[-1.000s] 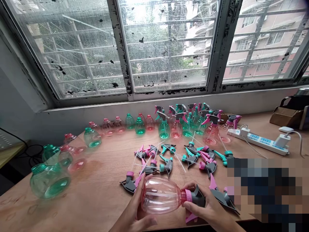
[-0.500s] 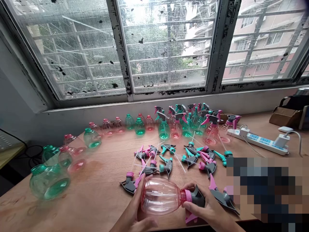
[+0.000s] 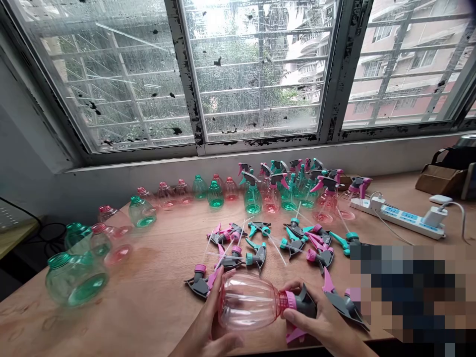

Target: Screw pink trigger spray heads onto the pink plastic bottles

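A clear pink spray bottle [image 3: 250,300] lies sideways in the air between my hands, low in the view, its base to the left. My left hand [image 3: 217,322] is closed around the base end. At the neck, my right hand [image 3: 316,317] grips the pink collar and grey spray head [image 3: 303,301]; the pink trigger points down below it. Just beyond the bottle, loose grey spray heads with pink or teal collars and triggers, such as a teal one [image 3: 256,256], lie scattered on the table, some with thin clear tubes.
Bottles without heads, including a green bottle [image 3: 76,280], line the left and back of the wooden table [image 3: 148,277]. Bottles fitted with spray heads, like a pink one [image 3: 326,201], cluster at the back. A white power strip [image 3: 399,218] with cords lies at right; a blurred patch covers the lower right.
Almost nothing differs. The bottle and both hands keep the same place and grip, apart from a very slight shift to the right.
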A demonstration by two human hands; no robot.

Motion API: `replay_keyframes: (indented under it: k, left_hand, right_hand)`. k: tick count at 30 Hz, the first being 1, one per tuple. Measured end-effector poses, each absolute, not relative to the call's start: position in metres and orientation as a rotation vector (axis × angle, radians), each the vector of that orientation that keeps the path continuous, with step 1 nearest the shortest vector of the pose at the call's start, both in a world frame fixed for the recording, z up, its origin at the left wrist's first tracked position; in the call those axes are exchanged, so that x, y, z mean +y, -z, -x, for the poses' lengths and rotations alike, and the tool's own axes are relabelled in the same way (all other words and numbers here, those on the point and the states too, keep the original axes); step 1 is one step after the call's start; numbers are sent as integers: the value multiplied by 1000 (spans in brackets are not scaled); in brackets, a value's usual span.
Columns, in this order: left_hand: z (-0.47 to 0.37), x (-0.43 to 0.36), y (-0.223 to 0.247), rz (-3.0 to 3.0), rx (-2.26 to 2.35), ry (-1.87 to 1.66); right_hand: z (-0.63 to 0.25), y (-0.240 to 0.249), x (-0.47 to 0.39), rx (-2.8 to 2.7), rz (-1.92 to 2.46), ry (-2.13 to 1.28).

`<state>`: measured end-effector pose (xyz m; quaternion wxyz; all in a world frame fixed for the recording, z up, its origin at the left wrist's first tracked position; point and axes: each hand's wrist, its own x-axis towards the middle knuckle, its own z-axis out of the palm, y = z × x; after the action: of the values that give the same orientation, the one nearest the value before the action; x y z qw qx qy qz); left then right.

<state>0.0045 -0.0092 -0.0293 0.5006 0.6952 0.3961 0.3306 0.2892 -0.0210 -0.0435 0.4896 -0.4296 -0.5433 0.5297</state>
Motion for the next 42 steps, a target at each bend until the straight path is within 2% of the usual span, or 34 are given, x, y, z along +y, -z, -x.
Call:
replay_keyframes:
  k: [36, 42]
  left_hand:
    - [-5, -7, 25, -1649, 999, -812]
    - [1, -2, 40, -1757, 936, -809]
  right_hand:
    - [-286, 39, -23, -1244, 1042, -1335]
    - [-286, 40, -23, -1203, 1074, -1355]
